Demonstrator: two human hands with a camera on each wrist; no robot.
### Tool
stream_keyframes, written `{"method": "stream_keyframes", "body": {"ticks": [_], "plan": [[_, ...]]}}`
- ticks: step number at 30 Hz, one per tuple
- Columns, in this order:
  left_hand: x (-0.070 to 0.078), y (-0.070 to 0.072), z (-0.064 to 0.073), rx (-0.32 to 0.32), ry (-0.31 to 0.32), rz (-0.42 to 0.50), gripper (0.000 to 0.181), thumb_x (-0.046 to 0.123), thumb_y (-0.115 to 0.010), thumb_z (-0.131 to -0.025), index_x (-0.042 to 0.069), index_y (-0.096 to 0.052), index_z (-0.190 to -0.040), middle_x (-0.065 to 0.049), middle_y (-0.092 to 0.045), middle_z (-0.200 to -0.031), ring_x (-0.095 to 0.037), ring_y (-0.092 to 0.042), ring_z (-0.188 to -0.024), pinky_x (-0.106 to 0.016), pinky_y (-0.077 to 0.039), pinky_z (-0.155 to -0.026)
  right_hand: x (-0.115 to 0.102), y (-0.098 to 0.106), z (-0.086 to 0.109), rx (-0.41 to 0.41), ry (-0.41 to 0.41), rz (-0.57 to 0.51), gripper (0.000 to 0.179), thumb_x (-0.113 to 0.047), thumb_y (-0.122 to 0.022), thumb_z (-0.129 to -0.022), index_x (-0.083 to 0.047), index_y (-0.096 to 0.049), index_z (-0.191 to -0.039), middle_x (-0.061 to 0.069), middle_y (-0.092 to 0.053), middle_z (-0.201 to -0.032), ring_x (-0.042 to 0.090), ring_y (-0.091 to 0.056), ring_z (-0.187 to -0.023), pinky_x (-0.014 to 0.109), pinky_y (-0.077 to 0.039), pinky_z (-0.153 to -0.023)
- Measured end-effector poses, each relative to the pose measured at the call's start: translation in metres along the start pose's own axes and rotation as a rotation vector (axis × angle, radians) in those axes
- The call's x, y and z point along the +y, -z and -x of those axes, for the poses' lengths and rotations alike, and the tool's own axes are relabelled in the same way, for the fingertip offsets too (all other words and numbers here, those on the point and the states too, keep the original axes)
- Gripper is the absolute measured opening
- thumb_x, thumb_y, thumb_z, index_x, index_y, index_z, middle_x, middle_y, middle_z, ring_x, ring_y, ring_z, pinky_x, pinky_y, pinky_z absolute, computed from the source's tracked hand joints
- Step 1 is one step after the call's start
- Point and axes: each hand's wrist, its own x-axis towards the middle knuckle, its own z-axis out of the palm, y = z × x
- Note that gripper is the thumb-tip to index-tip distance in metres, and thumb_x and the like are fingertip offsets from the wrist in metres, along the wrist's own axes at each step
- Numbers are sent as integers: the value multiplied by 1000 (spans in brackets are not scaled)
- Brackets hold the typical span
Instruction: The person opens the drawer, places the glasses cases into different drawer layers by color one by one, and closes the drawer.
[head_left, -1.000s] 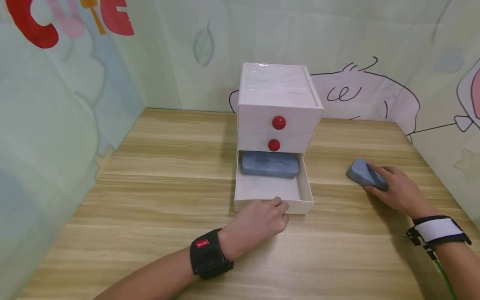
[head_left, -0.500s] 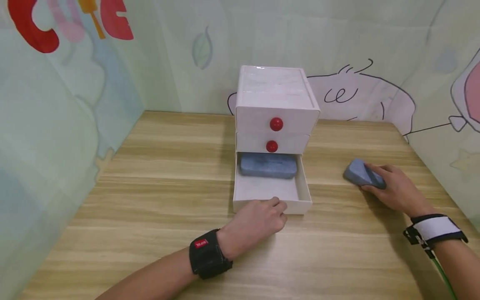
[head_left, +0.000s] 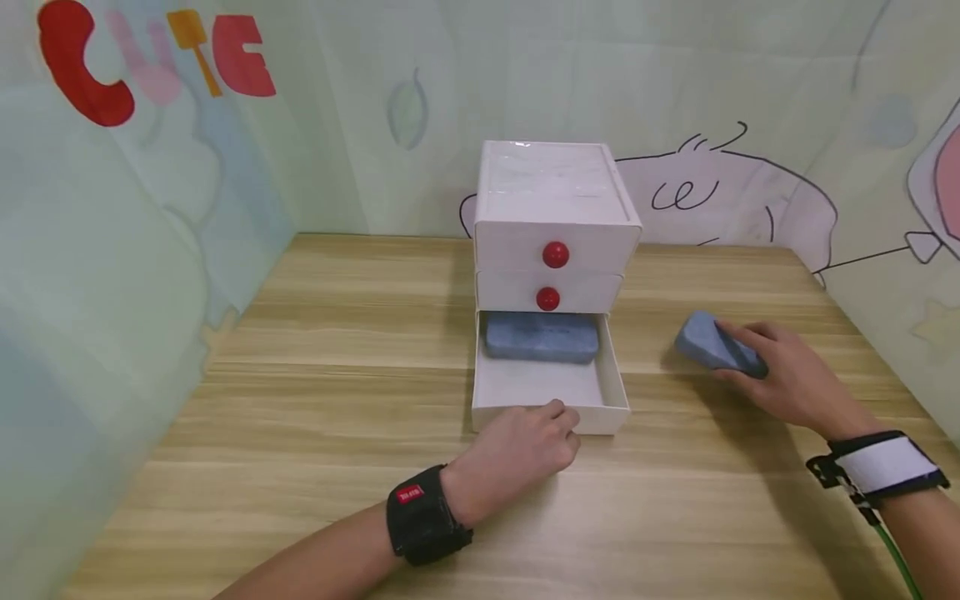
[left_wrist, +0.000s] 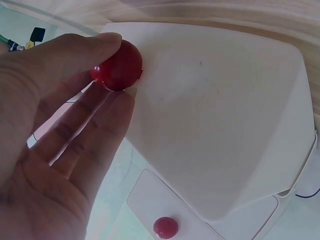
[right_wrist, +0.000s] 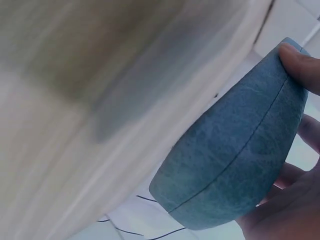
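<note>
A small white cabinet [head_left: 558,187] has its bottom drawer [head_left: 536,385] pulled out. My left hand [head_left: 517,457] is at the drawer's front; the left wrist view shows its thumb and fingers pinching the round red knob [left_wrist: 121,66]. At the back of that drawer lies a blue case [head_left: 540,338], partly under the drawer above. To the right, my right hand [head_left: 795,379] grips a blue glasses case [head_left: 705,342] by one end, thumb and fingers on opposite sides. This case [right_wrist: 235,145] has a leathery surface with a seam along its side, and its shadow falls on the table.
Two shut drawers with red knobs, an upper [head_left: 556,254] and a middle one [head_left: 548,298], sit above the pulled-out drawer. The wood-grain table [head_left: 337,333] is bounded by printed cloth walls [head_left: 337,125] at the back and sides.
My right hand has raised the glasses case a little and shifted it slightly left, and its shadow has spread. My left hand stays at the drawer. The head view has tilted slightly.
</note>
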Motion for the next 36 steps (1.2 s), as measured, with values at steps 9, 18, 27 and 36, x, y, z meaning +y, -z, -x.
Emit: {"method": "stream_keyframes", "body": {"ticks": [9, 18, 27, 36], "plan": [[2, 0, -2, -12, 0, 7, 18, 11, -69, -95, 27, -77, -93, 8, -64, -91, -6, -62, -89, -16, -55, -65, -26, 10, -4, -13, 27, -15, 70, -21, -83, -86, -9, -53, -148, 31, -56, -132, 44, -58, -106, 59, -52, -80], [2, 0, -2, -17, 4, 7, 19, 12, -68, -96, 28, -77, -94, 8, -65, -92, -6, -63, -89, -17, -55, -66, -65, 16, -12, 14, 151, -17, 73, -24, -87, -82, -14, -55, -148, 24, -59, -129, 38, -59, -103, 52, -54, -77], [2, 1, -2, 7, 14, -10, 20, 14, -65, -97, 30, -76, -91, 9, -63, -90, -6, -62, -89, -16, -53, -62, -97, 18, -20, -10, 231, -24, 75, -27, -88, -81, -19, -55, -148, 21, -59, -132, 36, -60, -107, 54, -58, -83], [3, 1, -1, 7, 16, -11, 19, 16, -64, -98, 30, -76, -92, 9, -63, -90, -5, -62, -87, -18, -54, -66, -123, 15, -31, -50, 292, -30, 76, -31, -88, -81, -24, -55, -149, 19, -60, -133, 33, -58, -111, 51, -56, -87]]}}
